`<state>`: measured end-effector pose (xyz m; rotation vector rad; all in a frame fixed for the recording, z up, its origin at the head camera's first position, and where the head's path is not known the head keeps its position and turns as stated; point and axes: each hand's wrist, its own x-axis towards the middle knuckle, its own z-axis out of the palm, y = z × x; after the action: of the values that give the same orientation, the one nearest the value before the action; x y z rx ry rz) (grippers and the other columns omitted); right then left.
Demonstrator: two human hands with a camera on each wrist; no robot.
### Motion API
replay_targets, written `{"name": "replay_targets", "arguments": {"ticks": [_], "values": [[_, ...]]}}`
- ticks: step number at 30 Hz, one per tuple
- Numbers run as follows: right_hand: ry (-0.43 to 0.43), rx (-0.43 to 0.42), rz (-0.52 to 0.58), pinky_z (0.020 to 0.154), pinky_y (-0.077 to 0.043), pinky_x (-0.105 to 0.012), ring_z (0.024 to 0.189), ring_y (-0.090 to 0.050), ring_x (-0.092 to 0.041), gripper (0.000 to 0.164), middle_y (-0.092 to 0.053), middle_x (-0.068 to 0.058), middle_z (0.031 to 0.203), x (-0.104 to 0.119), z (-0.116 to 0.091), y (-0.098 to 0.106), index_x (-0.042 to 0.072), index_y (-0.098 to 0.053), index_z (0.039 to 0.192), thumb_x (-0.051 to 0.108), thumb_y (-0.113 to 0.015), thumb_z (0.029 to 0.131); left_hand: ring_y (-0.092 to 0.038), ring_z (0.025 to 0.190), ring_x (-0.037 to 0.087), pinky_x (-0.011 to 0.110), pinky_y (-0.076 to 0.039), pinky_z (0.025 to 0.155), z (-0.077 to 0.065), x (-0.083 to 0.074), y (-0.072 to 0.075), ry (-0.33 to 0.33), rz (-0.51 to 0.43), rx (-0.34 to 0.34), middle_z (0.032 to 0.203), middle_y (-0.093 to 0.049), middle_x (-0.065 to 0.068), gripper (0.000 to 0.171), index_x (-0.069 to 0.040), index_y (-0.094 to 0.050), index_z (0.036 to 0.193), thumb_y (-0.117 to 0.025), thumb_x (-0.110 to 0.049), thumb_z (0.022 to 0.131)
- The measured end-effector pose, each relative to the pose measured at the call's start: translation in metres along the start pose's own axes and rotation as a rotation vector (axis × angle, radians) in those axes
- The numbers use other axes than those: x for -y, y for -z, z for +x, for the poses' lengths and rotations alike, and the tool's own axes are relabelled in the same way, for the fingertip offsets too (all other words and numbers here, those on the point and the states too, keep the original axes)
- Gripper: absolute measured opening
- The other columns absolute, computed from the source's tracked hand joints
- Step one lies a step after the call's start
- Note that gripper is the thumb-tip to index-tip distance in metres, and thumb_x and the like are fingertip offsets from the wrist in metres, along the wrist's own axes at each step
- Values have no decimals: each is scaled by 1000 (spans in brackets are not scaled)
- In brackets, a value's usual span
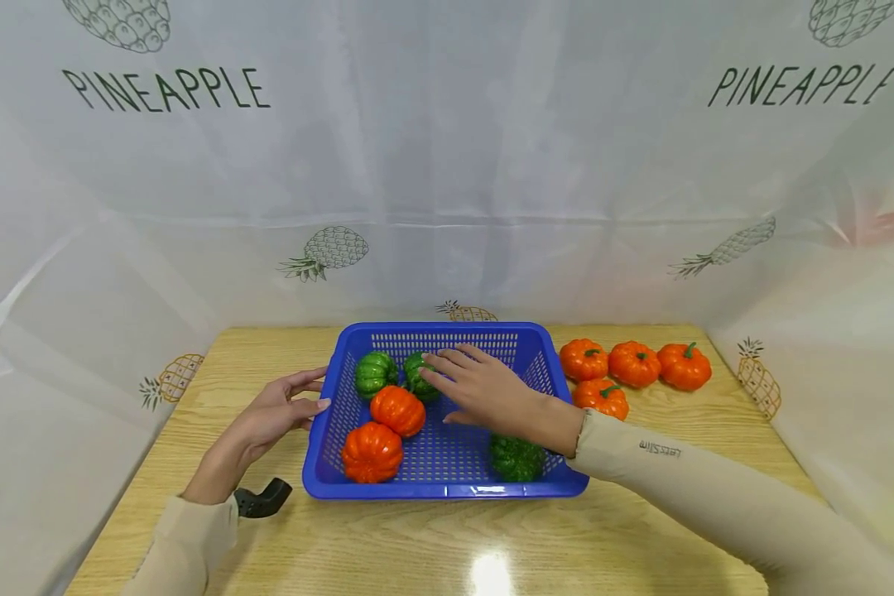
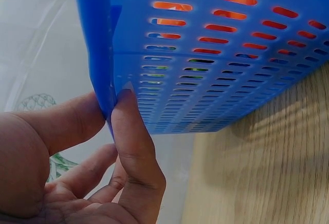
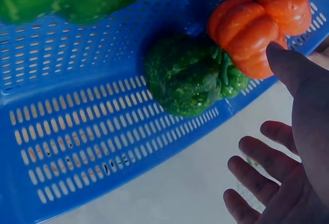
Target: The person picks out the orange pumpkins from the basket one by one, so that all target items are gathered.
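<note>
A blue plastic basket (image 1: 447,490) with slotted walls stands on the table. My left hand (image 1: 274,411) pinches its left rim between thumb and fingers; the left wrist view shows the thumb on one side of the rim (image 2: 97,44) and a finger on the other. Inside the basket are two orange pumpkins (image 1: 372,453) at the left, a green pumpkin (image 1: 375,375) at the back left with a second green pumpkin (image 3: 180,75) beside it, and another green pumpkin (image 1: 517,458) near the front right. Over the basket my right hand (image 1: 484,389) has its fingers spread, holding nothing.
Several orange pumpkins (image 1: 634,364) sit on the wooden table (image 1: 387,546) right of the basket. A black curved object (image 1: 265,498) is at my left wrist. White curtain (image 1: 447,165) with pineapple prints hangs behind and at both sides.
</note>
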<state>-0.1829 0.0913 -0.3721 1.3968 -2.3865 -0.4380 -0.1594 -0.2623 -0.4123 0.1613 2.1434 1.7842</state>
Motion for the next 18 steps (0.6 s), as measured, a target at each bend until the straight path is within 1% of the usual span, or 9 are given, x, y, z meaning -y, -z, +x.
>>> {"name": "replay_targets", "arguments": {"ticks": [3, 11, 18], "values": [[16, 17, -1, 120, -42, -42, 141, -54, -25, 78, -55, -5, 157, 3, 5, -2, 14, -55, 154, 56, -76, 93, -72, 83, 14, 31, -63, 78, -1, 0, -1, 2, -1, -2, 144, -41, 34, 73, 9, -22, 164, -61, -3, 105], [68, 15, 11, 118, -44, -39, 138, -55, -23, 84, -56, -4, 155, 12, 19, -11, 13, -53, 155, 59, -79, 89, -72, 86, 15, 31, -63, 78, -1, -1, -1, 15, 4, -14, 147, -40, 35, 72, 8, -22, 165, -61, -4, 105], [93, 56, 55, 121, -41, -40, 141, -53, -22, 87, -53, -4, 159, 17, 29, -16, 13, -47, 159, 54, -81, 89, -72, 85, 14, 30, -63, 77, -1, -1, -2, 13, -1, -15, 145, -41, 35, 73, 8, -22, 165, -61, -3, 104]]}}
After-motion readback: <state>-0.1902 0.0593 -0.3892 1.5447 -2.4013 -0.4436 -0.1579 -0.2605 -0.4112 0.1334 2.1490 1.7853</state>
